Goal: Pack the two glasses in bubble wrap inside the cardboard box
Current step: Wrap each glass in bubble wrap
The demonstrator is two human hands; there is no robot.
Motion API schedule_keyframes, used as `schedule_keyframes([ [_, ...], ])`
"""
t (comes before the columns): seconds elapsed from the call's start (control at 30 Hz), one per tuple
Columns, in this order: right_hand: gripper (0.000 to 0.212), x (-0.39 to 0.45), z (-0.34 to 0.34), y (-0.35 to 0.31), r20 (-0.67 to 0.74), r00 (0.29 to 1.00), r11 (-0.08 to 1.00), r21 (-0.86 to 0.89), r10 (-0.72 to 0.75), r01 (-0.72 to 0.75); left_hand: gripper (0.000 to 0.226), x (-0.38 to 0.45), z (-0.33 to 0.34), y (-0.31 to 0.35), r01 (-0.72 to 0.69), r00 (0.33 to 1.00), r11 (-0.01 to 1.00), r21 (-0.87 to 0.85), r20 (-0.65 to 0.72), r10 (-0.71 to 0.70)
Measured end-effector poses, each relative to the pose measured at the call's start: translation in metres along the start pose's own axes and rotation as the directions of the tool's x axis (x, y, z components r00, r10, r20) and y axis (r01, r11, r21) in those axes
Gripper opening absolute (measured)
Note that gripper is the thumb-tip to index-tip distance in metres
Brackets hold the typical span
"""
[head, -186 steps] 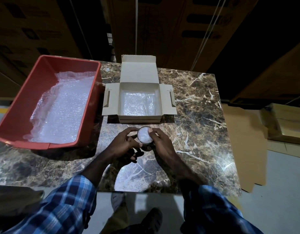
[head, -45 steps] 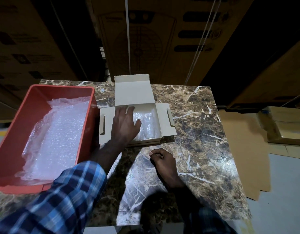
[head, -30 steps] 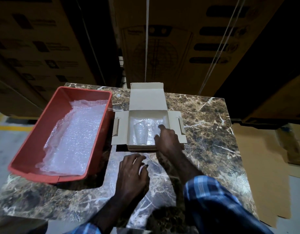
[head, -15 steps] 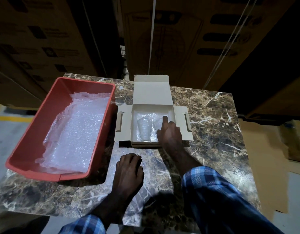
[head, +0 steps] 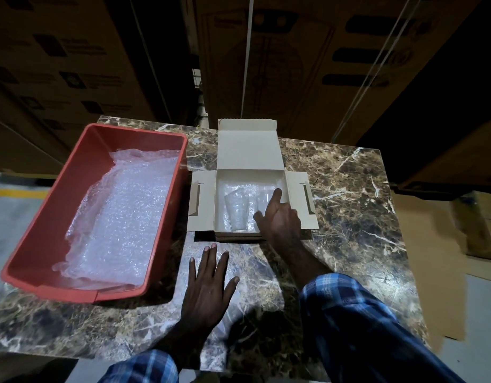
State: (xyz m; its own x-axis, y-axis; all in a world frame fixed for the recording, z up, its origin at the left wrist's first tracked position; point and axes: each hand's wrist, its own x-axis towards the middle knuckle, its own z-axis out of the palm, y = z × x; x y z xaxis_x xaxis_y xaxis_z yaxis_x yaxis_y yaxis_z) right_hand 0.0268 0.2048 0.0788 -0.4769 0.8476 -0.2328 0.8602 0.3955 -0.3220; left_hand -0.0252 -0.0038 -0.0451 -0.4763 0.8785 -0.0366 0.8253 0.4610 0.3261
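An open cardboard box (head: 297, 201) lined with bubble wrap (head: 239, 187) sits mid-table. One clear glass (head: 237, 214) lies on its side in the box's left half. Beside it on the right lies a second glass (head: 262, 200), partly hidden under my right hand (head: 280, 219), which holds it between thumb and forefinger inside the box. My left hand (head: 208, 283) rests flat on the marble table (head: 349, 217) in front of the box, fingers spread, holding nothing.
A red plastic bin (head: 34, 250) with a sheet of bubble wrap (head: 120, 217) stands at the left of the table. The box's lid flap (head: 248, 146) stands open toward the back. Stacked cartons rise behind the table; flat cardboard (head: 429, 266) lies on the floor at right.
My left hand left the box and went flat on the table. My right hand brought the second glass into the box and stays on it beside the first.
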Motion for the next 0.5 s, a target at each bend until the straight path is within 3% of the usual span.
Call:
schedule_keyframes([
  [0.5,0.072,-0.0045,-0.0070,0.0001,0.010,1.000,1.000,0.014,0.024,-0.025,0.064,-0.0003,-0.0025,0.0020,0.028,0.999,1.000,-0.007,0.043,-0.028],
])
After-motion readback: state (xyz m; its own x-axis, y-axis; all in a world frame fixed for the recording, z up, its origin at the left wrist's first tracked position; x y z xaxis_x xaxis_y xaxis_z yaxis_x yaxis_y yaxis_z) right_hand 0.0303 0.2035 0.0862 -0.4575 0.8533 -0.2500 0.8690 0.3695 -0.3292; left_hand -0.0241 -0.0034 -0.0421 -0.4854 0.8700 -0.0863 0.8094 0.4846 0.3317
